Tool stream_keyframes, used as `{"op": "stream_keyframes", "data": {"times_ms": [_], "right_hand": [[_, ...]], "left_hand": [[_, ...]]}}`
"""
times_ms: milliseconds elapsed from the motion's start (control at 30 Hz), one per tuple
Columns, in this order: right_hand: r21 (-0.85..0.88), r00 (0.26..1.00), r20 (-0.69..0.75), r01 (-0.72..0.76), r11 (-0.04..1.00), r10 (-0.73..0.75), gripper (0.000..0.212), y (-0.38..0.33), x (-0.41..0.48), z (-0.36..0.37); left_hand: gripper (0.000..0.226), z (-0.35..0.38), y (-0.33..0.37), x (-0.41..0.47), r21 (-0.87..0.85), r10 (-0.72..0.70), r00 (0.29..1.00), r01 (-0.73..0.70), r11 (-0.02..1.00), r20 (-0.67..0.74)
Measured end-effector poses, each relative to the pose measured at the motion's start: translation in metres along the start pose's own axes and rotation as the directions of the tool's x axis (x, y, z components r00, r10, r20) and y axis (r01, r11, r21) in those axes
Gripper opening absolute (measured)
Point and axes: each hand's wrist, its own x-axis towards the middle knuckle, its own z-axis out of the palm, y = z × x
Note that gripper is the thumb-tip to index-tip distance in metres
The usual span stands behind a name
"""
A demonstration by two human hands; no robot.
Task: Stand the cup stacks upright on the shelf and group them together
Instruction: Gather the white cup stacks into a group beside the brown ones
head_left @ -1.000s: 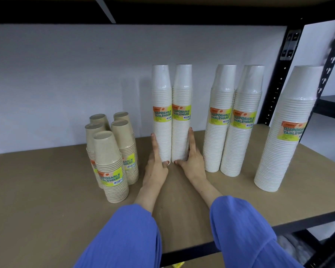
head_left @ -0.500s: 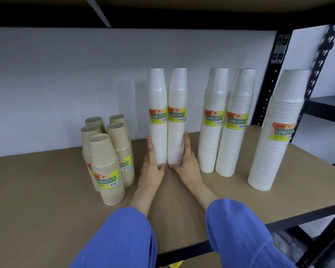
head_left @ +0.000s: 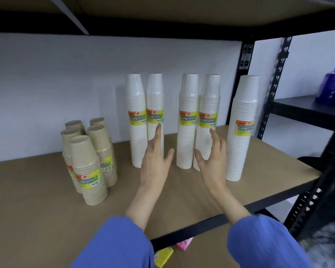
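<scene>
1. A brown shelf [head_left: 37, 190] on a black metal frame stands against a white wall [head_left: 66, 84].
2. All the cup stacks stand upright with their rims down. Five short brown stacks [head_left: 87, 167] cluster to the left of the left hand [head_left: 155, 163]. One pair of tall white stacks [head_left: 136, 140] rises just beyond that hand. A second pair [head_left: 188, 136] rises just beyond the right hand [head_left: 214, 161], and a lone white stack [head_left: 240, 151] stands apart, further right.
3. Each white stack and the nearest brown ones carry a yellow-green label [head_left: 137, 117] with an orange corner, reading "DISPOSABLE TABLEWARE".
4. Both hands, in blue sleeves [head_left: 114, 244], hover with fingers straight and spread, holding nothing. Whether the fingertips touch the stacks cannot be told.
</scene>
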Motion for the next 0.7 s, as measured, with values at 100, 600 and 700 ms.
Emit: {"op": "stream_keyframes", "data": {"times_ms": [100, 600, 700], "right_hand": [[-0.029, 0.997, 0.071, -0.031, 0.999, 0.033, 0.084, 0.005, 0.007, -0.002], [-0.161, 0.978, 0.183, -0.073, 0.984, 0.103, 0.109, 0.026, 0.023, 0.007], [-0.107, 0.984, 0.147, -0.089, 0.990, 0.105, 0.114, 0.023, 0.021, 0.004]], "left_hand": [[0.088, 0.018, 0.015, 0.010, -0.019, 0.018, 0.993, -0.016, 1.000, 0.119], [0.106, 0.056, 0.015, 0.023, 0.009, 0.043, 0.973, -0.046, 0.999, 0.227], [0.107, 0.050, 0.014, 0.016, -0.026, 0.049, 0.980, -0.045, 0.999, 0.194]]}}
